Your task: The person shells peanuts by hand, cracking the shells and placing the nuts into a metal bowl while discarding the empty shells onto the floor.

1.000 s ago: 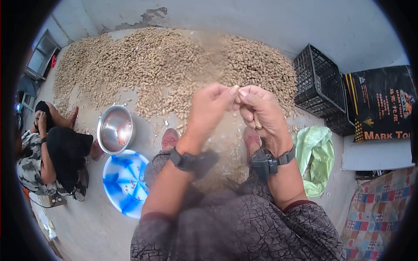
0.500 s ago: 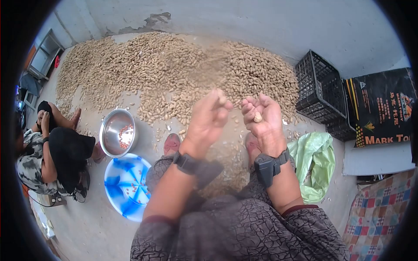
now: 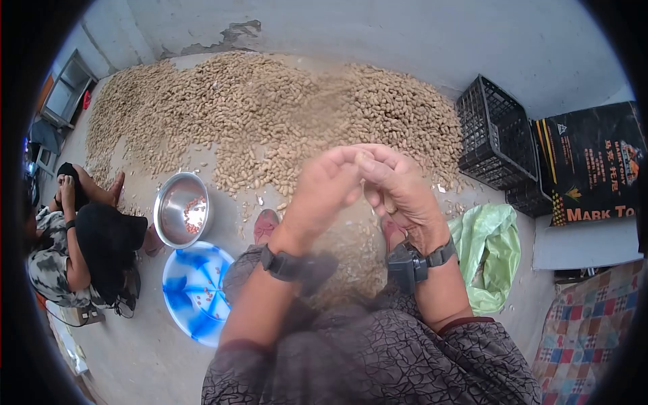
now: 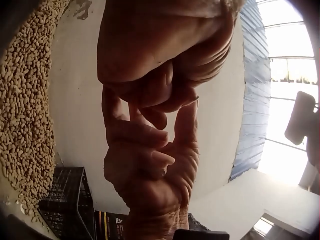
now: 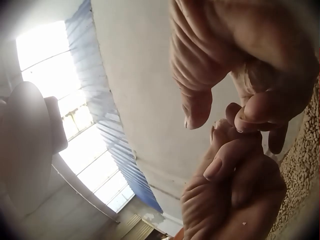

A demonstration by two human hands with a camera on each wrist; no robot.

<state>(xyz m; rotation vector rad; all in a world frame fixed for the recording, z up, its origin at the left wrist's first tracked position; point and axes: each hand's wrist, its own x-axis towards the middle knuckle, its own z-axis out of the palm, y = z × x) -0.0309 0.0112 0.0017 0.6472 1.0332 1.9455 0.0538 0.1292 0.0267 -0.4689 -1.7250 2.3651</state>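
Note:
In the head view, the left hand and right hand meet at their fingertips above the floor, in front of the peanut pile. The right wrist view shows a peanut tucked in the palm of the right hand behind its curled fingers. Below it, the left hand pinches a small pale piece, seemingly a peanut, against the right fingertips. In the left wrist view, the left hand largely hides what lies between the fingers; the right hand is beneath it, fingers bent.
At the left are a metal bowl and a blue-and-white basin, both with reddish kernels, and a seated person. Black crates, a green sack and a black printed box stand at the right. Shells litter the floor between the feet.
The hands came apart, with the right palm turned up showing a peanut and another in the left fingers; now they have come together again at the fingertips.

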